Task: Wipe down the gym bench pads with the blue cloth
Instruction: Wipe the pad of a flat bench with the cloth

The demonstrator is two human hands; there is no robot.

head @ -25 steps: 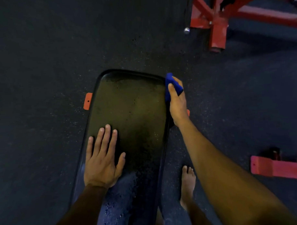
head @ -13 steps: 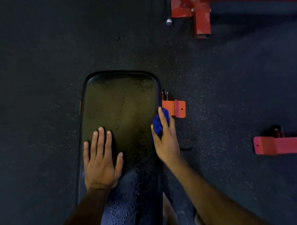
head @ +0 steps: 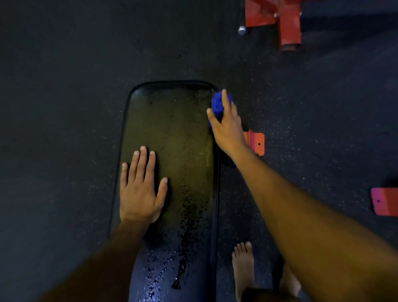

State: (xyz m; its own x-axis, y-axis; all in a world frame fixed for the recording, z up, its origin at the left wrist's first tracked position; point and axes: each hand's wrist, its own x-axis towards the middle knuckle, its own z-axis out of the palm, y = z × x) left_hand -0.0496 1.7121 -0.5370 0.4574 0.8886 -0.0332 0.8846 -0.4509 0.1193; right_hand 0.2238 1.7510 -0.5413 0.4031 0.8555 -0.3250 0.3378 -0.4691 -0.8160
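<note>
A long black bench pad (head: 177,138) runs away from me, wet with droplets along its near part. My right hand (head: 226,125) presses a bunched blue cloth (head: 218,104) against the pad's right edge, close to the far right corner. My left hand (head: 140,191) lies flat, palm down, fingers spread, on the left side of the pad, holding nothing.
An orange bench bracket (head: 256,142) sticks out right of the pad, just behind my right wrist. A red machine frame (head: 285,14) stands at the far right, another red foot (head: 389,200) at the right edge. My bare foot (head: 242,264) rests on the dark rubber floor (head: 56,110).
My right hand slid the cloth back along the pad's right edge toward me, then forward again to the far corner. My left hand stayed flat on the pad.
</note>
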